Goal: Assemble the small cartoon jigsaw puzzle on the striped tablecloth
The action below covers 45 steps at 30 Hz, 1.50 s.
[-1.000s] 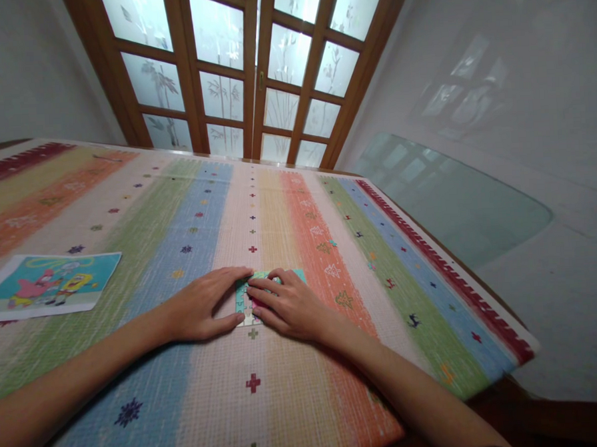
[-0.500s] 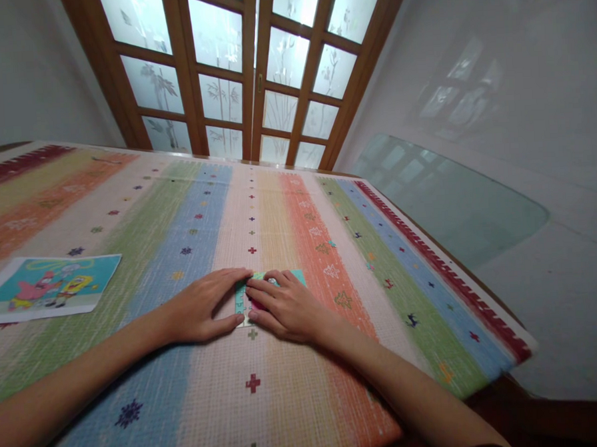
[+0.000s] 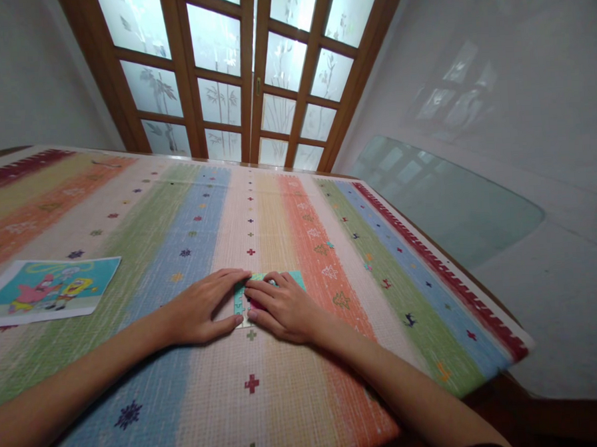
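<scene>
A small jigsaw puzzle (image 3: 239,308), teal with some pink and pale parts, lies flat on the striped tablecloth. My left hand (image 3: 200,309) frames its left side, fingertips at the top edge and thumb near the bottom corner. Across the puzzle's middle and right lies my right hand (image 3: 283,308), fingers bent and thumb pressed on the pieces, so it hides much of the picture. Both hands hold the puzzle against the cloth.
A printed cartoon picture (image 3: 52,288) lies on the tablecloth (image 3: 228,400) at the left. Two small teal bits, one piece (image 3: 330,245) and another (image 3: 368,267), sit to the right. Beyond the table stand wooden glass doors (image 3: 248,86).
The view has shifted very slightly. Both hands stay in place on the puzzle, with no clear movement of the fingers.
</scene>
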Tool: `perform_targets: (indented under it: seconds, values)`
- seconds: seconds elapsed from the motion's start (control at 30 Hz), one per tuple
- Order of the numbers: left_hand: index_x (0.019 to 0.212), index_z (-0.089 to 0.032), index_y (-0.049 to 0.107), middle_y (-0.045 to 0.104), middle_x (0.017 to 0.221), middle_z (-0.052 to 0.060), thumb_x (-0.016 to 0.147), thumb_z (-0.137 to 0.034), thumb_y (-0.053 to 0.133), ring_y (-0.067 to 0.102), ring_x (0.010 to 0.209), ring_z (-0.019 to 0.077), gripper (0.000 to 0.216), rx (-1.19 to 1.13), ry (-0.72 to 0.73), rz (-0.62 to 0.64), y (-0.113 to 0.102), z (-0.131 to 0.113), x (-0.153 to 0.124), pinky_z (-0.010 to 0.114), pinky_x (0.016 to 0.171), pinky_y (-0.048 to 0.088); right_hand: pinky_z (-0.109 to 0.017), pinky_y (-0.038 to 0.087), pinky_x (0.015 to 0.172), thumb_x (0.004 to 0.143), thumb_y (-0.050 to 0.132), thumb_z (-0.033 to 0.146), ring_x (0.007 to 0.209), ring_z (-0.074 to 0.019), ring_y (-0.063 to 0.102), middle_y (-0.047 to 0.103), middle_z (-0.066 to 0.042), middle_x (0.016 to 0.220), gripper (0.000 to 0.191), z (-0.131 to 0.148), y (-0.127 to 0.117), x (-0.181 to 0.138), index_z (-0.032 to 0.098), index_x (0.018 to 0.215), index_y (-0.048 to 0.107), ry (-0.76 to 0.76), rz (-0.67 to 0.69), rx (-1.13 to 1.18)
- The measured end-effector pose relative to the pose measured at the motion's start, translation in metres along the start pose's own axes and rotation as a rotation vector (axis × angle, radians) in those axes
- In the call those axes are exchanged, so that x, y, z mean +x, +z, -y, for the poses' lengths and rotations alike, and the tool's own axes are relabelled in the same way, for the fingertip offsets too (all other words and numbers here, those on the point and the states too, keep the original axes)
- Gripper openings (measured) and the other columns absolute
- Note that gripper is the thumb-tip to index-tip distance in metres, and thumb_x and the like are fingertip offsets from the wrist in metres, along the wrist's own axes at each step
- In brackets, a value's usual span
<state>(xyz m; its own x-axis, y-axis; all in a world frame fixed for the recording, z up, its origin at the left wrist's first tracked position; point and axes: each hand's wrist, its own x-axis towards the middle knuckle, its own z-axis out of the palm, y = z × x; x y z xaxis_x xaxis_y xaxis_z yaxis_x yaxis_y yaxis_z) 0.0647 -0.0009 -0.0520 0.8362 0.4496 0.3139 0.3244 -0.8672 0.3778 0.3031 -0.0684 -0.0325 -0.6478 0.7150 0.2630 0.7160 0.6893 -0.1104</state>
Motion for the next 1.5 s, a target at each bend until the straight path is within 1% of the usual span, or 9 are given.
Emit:
perform_targets:
  seconds: [0.27,0.77,0.93,1.03,1.1,1.17,1.27,1.33,1.5]
  values:
    - [0.147,-0.017,0.04,0.058,0.141,0.017,0.093,-0.04,0.057,0.055,0.132,0.0334,0.061,-0.009,0.003,-0.011,-0.004,-0.005,0.003,0.051,0.111,0.046,-0.044,0.042,0.094,0.108,0.039,0.041,0.108,-0.0278,0.054,0.068,-0.01,0.131,0.037,-0.001,0.003,-0.001,0.017,0.124,0.064,0.001,-0.034,0.022]
    - [0.144,-0.017,0.04,0.061,0.132,0.015,0.093,-0.039,0.057,0.056,0.123,0.0329,0.058,0.016,0.005,-0.007,-0.008,-0.008,0.005,0.048,0.104,0.048,-0.045,0.042,0.094,0.107,0.044,0.043,0.111,-0.0291,0.052,0.066,-0.009,0.138,0.04,-0.002,0.005,-0.003,0.015,0.127,0.064,0.007,-0.047,0.032]
    - [0.14,-0.018,0.044,0.061,0.132,0.015,0.093,-0.039,0.058,0.057,0.122,0.0326,0.054,0.008,0.021,-0.024,-0.007,-0.008,0.004,0.049,0.105,0.047,-0.045,0.042,0.097,0.106,0.047,0.042,0.112,-0.0288,0.052,0.066,-0.009,0.138,0.039,-0.002,0.005,-0.004,0.016,0.13,0.062,0.038,-0.043,0.107]
    - [0.14,-0.019,0.045,0.062,0.131,0.014,0.094,-0.038,0.056,0.058,0.12,0.0319,0.052,0.01,0.039,-0.022,-0.008,-0.007,0.004,0.048,0.105,0.047,-0.044,0.044,0.098,0.105,0.049,0.04,0.111,-0.0263,0.055,0.067,-0.009,0.136,0.039,-0.006,0.003,-0.004,0.018,0.136,0.058,0.054,-0.052,0.215]
    - [0.139,-0.019,0.046,0.063,0.13,0.014,0.094,-0.039,0.056,0.058,0.119,0.0315,0.051,0.015,0.049,-0.019,-0.008,-0.007,0.004,0.048,0.104,0.048,-0.042,0.045,0.099,0.105,0.05,0.037,0.112,-0.0236,0.058,0.068,-0.009,0.134,0.038,-0.014,0.001,-0.003,0.019,0.138,0.056,0.058,-0.083,0.298]
    - [0.138,-0.019,0.046,0.063,0.128,0.014,0.094,-0.039,0.056,0.059,0.118,0.0313,0.049,0.023,0.054,-0.017,-0.008,-0.007,0.004,0.048,0.103,0.049,-0.042,0.045,0.1,0.105,0.05,0.033,0.114,-0.0222,0.06,0.07,-0.01,0.129,0.032,-0.029,-0.004,-0.005,0.019,0.132,0.061,0.08,-0.143,0.332]
    - [0.136,-0.018,0.045,0.063,0.127,0.014,0.094,-0.038,0.057,0.059,0.117,0.0313,0.048,0.031,0.06,-0.015,-0.008,-0.007,0.004,0.048,0.102,0.049,-0.041,0.046,0.096,0.102,0.051,0.027,0.103,-0.0225,0.064,0.074,-0.01,0.106,0.023,-0.062,-0.017,-0.014,0.018,0.102,0.073,0.18,-0.2,0.239]
    - [0.136,-0.019,0.045,0.062,0.128,0.014,0.095,-0.038,0.056,0.058,0.117,0.0316,0.048,0.028,0.063,-0.014,-0.008,-0.007,0.004,0.049,0.102,0.049,-0.04,0.047,0.09,0.097,0.057,0.025,0.093,-0.0231,0.065,0.073,-0.01,0.096,0.02,-0.087,-0.029,-0.026,0.017,0.091,0.074,0.293,-0.167,0.134]
    - [0.136,-0.02,0.046,0.062,0.127,0.013,0.094,-0.039,0.056,0.058,0.116,0.0313,0.047,0.018,0.067,-0.018,-0.008,-0.006,0.004,0.05,0.102,0.05,-0.034,0.047,0.084,0.09,0.065,0.026,0.09,-0.022,0.064,0.07,-0.01,0.098,0.016,-0.139,-0.061,-0.069,0.018,0.094,0.077,0.65,-0.029,-0.008]
